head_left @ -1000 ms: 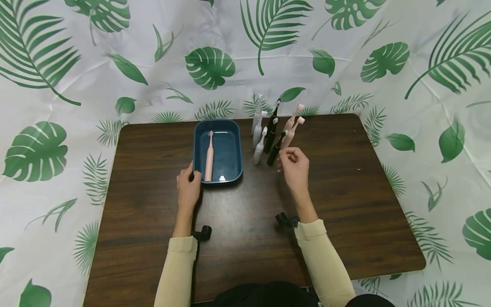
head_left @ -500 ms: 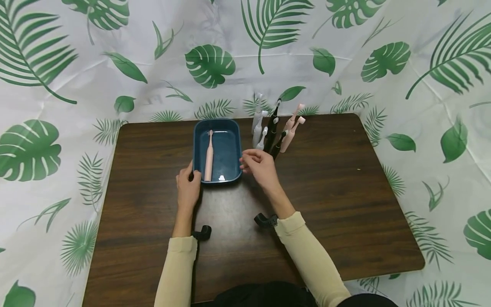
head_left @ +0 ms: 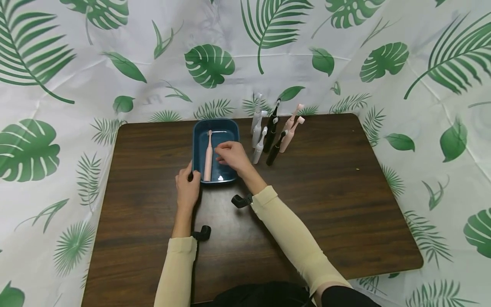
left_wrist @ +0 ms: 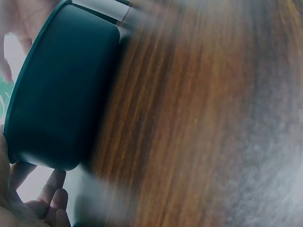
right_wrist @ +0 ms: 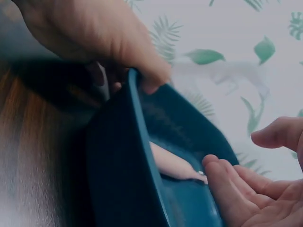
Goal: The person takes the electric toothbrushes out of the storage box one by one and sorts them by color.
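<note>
A pink electric toothbrush point(head_left: 208, 163) lies lengthwise along the left side of a dark blue rectangular tub point(head_left: 215, 183). My left hand point(head_left: 187, 187) grips the tub's near left corner. In the right wrist view its thumb hooks over the rim, and the left wrist view shows its fingers point(left_wrist: 53, 191) against the outer wall. Over the tub's right half is my right hand point(head_left: 234, 157), holding nothing. Its fingertips overlap the toothbrush's narrow neck point(right_wrist: 196, 177) in the right wrist view, with the thumb held apart from the fingers.
Right of the tub, several electric toothbrushes stand upright close together: white ones point(head_left: 258, 148), black ones point(head_left: 274, 152) and pink ones point(head_left: 287, 138). They stand on a dark wooden table point(head_left: 337, 204). A leaf-print cloth point(head_left: 153, 98) hangs behind it.
My right hand has swept left from the standing toothbrushes, across the tub's right rim, to over its inside. The left hand has kept its hold on the corner.
</note>
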A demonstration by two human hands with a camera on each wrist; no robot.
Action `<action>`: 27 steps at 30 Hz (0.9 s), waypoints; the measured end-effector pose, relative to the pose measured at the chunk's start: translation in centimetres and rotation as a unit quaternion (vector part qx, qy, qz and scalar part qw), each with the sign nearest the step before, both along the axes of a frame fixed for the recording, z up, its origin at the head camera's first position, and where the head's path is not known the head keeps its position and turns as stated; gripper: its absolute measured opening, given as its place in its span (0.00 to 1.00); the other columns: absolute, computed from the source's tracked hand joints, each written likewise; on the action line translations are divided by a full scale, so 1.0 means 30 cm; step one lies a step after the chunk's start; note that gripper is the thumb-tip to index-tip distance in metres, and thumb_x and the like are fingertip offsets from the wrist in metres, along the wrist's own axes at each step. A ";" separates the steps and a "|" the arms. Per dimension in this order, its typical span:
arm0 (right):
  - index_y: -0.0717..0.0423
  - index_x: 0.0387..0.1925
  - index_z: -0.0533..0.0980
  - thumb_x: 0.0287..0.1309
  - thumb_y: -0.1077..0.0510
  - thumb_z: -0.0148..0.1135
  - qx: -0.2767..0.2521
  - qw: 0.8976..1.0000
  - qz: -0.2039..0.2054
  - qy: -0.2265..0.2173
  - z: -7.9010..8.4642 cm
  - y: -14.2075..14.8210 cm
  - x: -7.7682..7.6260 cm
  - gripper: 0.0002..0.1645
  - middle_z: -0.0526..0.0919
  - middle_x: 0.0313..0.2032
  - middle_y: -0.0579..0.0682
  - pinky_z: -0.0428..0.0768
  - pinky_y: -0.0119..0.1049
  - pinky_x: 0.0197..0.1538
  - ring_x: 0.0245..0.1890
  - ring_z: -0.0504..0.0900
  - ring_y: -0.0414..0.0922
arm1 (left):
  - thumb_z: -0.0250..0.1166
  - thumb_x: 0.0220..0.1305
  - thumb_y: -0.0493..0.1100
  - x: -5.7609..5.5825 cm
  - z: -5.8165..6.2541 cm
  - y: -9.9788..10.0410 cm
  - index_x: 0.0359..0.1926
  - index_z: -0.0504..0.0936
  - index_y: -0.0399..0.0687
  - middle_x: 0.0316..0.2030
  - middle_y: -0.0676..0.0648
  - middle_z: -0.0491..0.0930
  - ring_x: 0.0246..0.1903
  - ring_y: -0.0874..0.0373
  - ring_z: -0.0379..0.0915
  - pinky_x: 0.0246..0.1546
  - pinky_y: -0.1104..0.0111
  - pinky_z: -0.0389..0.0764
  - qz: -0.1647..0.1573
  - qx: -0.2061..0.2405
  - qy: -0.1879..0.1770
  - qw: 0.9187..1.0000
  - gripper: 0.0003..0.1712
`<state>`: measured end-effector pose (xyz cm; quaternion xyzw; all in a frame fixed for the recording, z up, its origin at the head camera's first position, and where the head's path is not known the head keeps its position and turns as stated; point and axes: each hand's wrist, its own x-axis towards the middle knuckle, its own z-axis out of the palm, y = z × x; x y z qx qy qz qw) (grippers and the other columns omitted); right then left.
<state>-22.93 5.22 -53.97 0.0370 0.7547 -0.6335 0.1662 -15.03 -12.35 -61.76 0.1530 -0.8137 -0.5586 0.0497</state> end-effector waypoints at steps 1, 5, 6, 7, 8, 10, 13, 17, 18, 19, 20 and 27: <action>0.69 0.62 0.80 0.74 0.56 0.64 0.004 1.000 0.004 -0.006 -0.003 -0.013 -0.007 0.24 0.87 0.56 0.64 0.90 0.39 0.48 0.47 0.92 0.55 | 0.58 0.74 0.48 0.000 0.000 -0.001 0.79 0.73 0.58 0.63 0.37 0.79 0.56 0.40 0.64 0.62 0.46 0.66 0.000 0.000 0.000 1.000 0.33; 0.70 0.60 0.81 0.73 0.56 0.65 0.014 1.000 0.010 -0.018 -0.014 -0.050 -0.029 0.23 0.86 0.56 0.66 0.89 0.48 0.55 0.53 0.90 0.62 | 0.57 0.74 0.48 -0.001 -0.002 -0.003 0.79 0.73 0.59 0.63 0.37 0.79 0.56 0.41 0.64 0.62 0.46 0.66 -0.002 -0.003 -0.003 1.000 0.33; 0.71 0.59 0.81 0.73 0.56 0.65 0.016 1.000 0.010 -0.016 -0.016 -0.057 -0.034 0.23 0.86 0.56 0.66 0.88 0.50 0.57 0.53 0.89 0.63 | 0.57 0.74 0.49 -0.001 -0.001 -0.003 0.79 0.73 0.59 0.63 0.37 0.79 0.56 0.41 0.64 0.62 0.46 0.66 -0.003 -0.003 -0.004 1.000 0.33; 0.71 0.58 0.82 0.73 0.57 0.65 0.018 1.000 0.007 -0.014 -0.021 -0.063 -0.040 0.22 0.86 0.55 0.67 0.87 0.51 0.58 0.53 0.90 0.62 | 0.57 0.74 0.49 -0.001 -0.001 -0.004 0.79 0.73 0.60 0.63 0.37 0.79 0.56 0.41 0.64 0.62 0.46 0.66 -0.003 -0.004 -0.004 1.000 0.33; 0.72 0.57 0.82 0.72 0.57 0.65 0.020 1.000 0.005 -0.012 -0.026 -0.068 -0.045 0.22 0.87 0.55 0.68 0.87 0.52 0.58 0.53 0.90 0.62 | 0.57 0.74 0.49 -0.001 0.000 -0.005 0.79 0.73 0.60 0.63 0.37 0.79 0.56 0.41 0.65 0.62 0.47 0.66 -0.003 -0.004 -0.005 1.000 0.33; 0.73 0.57 0.82 0.72 0.57 0.66 0.028 1.000 0.005 -0.008 -0.037 -0.076 -0.055 0.22 0.87 0.54 0.68 0.87 0.52 0.58 0.52 0.90 0.62 | 0.57 0.74 0.49 -0.001 0.002 -0.006 0.79 0.73 0.60 0.62 0.37 0.79 0.56 0.41 0.65 0.61 0.47 0.66 -0.004 -0.004 -0.008 1.000 0.33; 0.74 0.59 0.80 0.71 0.57 0.66 0.045 0.999 0.010 -0.016 -0.053 -0.084 -0.065 0.25 0.87 0.55 0.69 0.88 0.48 0.56 0.52 0.91 0.60 | 0.57 0.74 0.49 0.002 0.009 -0.006 0.79 0.73 0.59 0.61 0.37 0.79 0.56 0.40 0.65 0.62 0.46 0.67 -0.004 -0.002 -0.010 1.000 0.33; 0.74 0.63 0.79 0.71 0.56 0.68 0.064 0.997 0.015 -0.030 -0.071 -0.093 -0.070 0.28 0.87 0.56 0.69 0.89 0.46 0.53 0.52 0.91 0.58 | 0.57 0.75 0.48 0.002 0.014 -0.004 0.79 0.73 0.60 0.61 0.37 0.79 0.57 0.41 0.65 0.62 0.45 0.67 -0.004 -0.001 -0.011 1.000 0.33; 0.73 0.62 0.79 0.71 0.56 0.68 0.069 0.997 0.013 -0.032 -0.076 -0.097 -0.071 0.28 0.88 0.55 0.68 0.89 0.45 0.52 0.50 0.91 0.58 | 0.57 0.74 0.48 0.001 0.015 -0.004 0.79 0.73 0.60 0.61 0.37 0.79 0.57 0.41 0.65 0.62 0.45 0.67 -0.004 -0.001 -0.012 1.000 0.33; 0.72 0.61 0.80 0.70 0.56 0.68 0.076 0.996 0.012 -0.034 -0.081 -0.101 -0.071 0.27 0.88 0.53 0.68 0.90 0.45 0.51 0.48 0.92 0.56 | 0.57 0.74 0.48 0.001 0.014 -0.003 0.79 0.73 0.60 0.61 0.37 0.79 0.56 0.41 0.65 0.63 0.45 0.67 -0.003 -0.001 -0.010 1.000 0.33; 0.71 0.60 0.81 0.70 0.56 0.69 0.087 0.996 0.011 -0.034 -0.085 -0.105 -0.071 0.25 0.89 0.51 0.67 0.90 0.44 0.49 0.45 0.91 0.55 | 0.58 0.74 0.48 -0.001 0.012 -0.003 0.79 0.73 0.60 0.61 0.37 0.79 0.56 0.40 0.65 0.63 0.45 0.67 -0.002 -0.002 -0.009 1.000 0.33; 0.65 0.50 0.86 0.68 0.54 0.71 0.163 0.986 0.000 -0.019 -0.105 -0.144 -0.070 0.18 0.90 0.42 0.58 0.84 0.33 0.34 0.28 0.85 0.42 | 0.57 0.73 0.49 -0.003 0.004 -0.005 0.78 0.74 0.62 0.62 0.37 0.79 0.57 0.41 0.66 0.62 0.46 0.67 0.004 -0.007 -0.008 1.000 0.33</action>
